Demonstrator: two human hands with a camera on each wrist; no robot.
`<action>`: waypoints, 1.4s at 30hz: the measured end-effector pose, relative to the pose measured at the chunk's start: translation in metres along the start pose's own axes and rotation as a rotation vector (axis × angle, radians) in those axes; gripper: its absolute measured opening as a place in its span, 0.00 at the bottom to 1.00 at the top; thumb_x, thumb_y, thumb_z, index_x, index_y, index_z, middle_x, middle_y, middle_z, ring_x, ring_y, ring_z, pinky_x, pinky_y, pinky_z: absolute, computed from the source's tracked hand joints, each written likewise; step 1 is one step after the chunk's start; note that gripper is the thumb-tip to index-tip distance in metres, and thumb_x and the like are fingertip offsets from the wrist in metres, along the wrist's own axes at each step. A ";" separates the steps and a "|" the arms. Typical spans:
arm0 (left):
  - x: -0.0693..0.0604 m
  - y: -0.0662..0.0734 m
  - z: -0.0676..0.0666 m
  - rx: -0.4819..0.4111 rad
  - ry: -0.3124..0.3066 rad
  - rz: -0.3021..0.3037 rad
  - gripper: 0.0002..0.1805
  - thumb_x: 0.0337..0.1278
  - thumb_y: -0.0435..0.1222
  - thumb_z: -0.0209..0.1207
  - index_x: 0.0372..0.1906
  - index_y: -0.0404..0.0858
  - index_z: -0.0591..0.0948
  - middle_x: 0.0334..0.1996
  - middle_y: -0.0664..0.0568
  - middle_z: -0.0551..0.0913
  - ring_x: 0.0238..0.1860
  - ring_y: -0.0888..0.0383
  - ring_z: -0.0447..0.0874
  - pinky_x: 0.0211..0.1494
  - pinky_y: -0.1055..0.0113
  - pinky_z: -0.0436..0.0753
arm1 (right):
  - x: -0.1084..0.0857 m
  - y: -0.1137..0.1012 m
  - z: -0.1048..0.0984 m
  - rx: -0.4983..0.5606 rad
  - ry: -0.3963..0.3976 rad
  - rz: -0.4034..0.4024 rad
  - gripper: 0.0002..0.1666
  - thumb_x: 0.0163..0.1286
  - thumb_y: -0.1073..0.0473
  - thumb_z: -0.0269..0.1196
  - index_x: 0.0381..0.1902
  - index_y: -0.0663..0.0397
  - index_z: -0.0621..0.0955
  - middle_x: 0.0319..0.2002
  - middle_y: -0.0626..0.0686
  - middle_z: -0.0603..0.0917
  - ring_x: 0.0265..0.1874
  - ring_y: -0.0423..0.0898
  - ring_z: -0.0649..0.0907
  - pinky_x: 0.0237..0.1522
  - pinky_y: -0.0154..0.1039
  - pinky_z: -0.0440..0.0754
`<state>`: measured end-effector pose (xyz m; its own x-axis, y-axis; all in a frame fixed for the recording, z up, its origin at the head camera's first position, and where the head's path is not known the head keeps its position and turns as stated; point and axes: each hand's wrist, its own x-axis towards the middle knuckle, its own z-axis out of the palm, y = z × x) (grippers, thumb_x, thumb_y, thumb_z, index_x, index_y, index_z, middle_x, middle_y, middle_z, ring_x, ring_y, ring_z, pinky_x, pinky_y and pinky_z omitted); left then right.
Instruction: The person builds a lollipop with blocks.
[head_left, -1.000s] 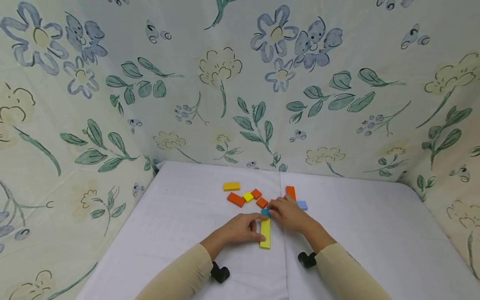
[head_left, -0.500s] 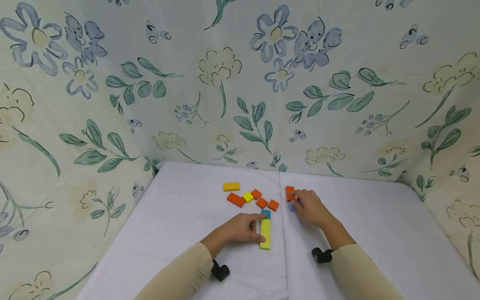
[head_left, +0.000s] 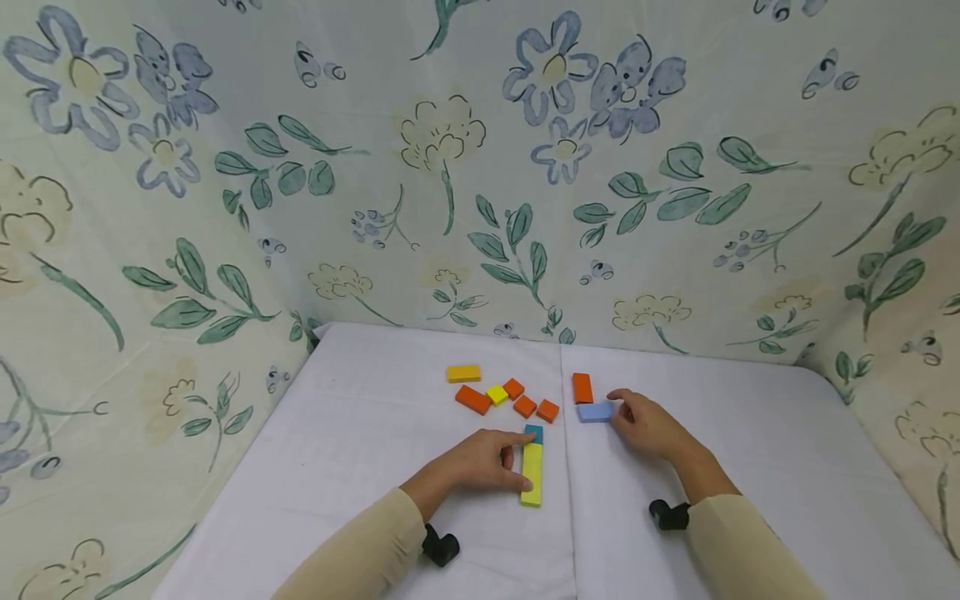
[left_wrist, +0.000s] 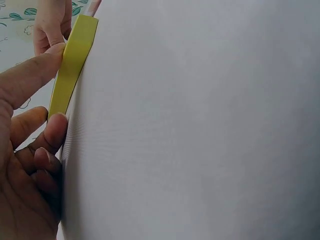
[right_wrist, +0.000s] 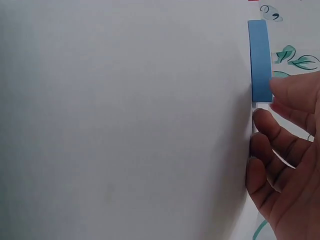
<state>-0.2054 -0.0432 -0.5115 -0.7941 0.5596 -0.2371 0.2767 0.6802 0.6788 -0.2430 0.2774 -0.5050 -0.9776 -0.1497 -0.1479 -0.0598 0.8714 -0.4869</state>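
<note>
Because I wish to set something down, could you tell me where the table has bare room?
The table is bare left of the left sleeve and amber block, and right of the right hand. A smaller patch lies between the sleeves. Crowded: beyond the left hand, from the orange blocks to the light-blue one.

Pale-blue block [head_left: 595, 413] (floral backdrop [head_left: 480, 175]).

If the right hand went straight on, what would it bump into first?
Most likely the light blue block, just past the fingers of the right hand. They may even be touching it already; that's hard to tell.
</note>
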 end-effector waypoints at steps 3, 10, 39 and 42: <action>0.000 0.000 0.001 -0.004 -0.003 0.006 0.42 0.51 0.54 0.74 0.73 0.59 0.73 0.25 0.60 0.74 0.27 0.65 0.71 0.33 0.72 0.68 | 0.001 0.002 0.002 0.003 -0.002 -0.019 0.24 0.74 0.59 0.61 0.65 0.57 0.74 0.38 0.52 0.78 0.38 0.48 0.76 0.43 0.43 0.76; 0.001 -0.003 0.003 -0.007 0.000 0.006 0.42 0.50 0.55 0.74 0.73 0.60 0.73 0.26 0.60 0.74 0.28 0.64 0.71 0.32 0.71 0.69 | 0.003 0.006 0.003 0.010 -0.007 -0.030 0.21 0.73 0.58 0.64 0.61 0.56 0.77 0.40 0.52 0.78 0.41 0.48 0.76 0.46 0.44 0.76; 0.001 -0.004 0.002 -0.018 0.015 0.040 0.42 0.50 0.54 0.75 0.73 0.58 0.73 0.25 0.61 0.74 0.27 0.66 0.71 0.32 0.72 0.69 | -0.004 -0.039 0.012 0.059 -0.057 -0.118 0.17 0.73 0.54 0.65 0.54 0.55 0.80 0.37 0.49 0.81 0.38 0.45 0.77 0.44 0.40 0.79; 0.000 -0.004 0.002 -0.017 0.012 0.044 0.43 0.50 0.54 0.75 0.73 0.58 0.73 0.25 0.61 0.74 0.27 0.65 0.71 0.32 0.72 0.68 | -0.005 -0.049 0.015 0.068 -0.082 -0.132 0.16 0.73 0.54 0.65 0.54 0.55 0.81 0.37 0.48 0.81 0.38 0.44 0.77 0.44 0.40 0.80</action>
<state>-0.2060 -0.0449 -0.5153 -0.7878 0.5829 -0.1989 0.3018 0.6468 0.7003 -0.2324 0.2288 -0.4931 -0.9423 -0.3008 -0.1470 -0.1700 0.8083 -0.5637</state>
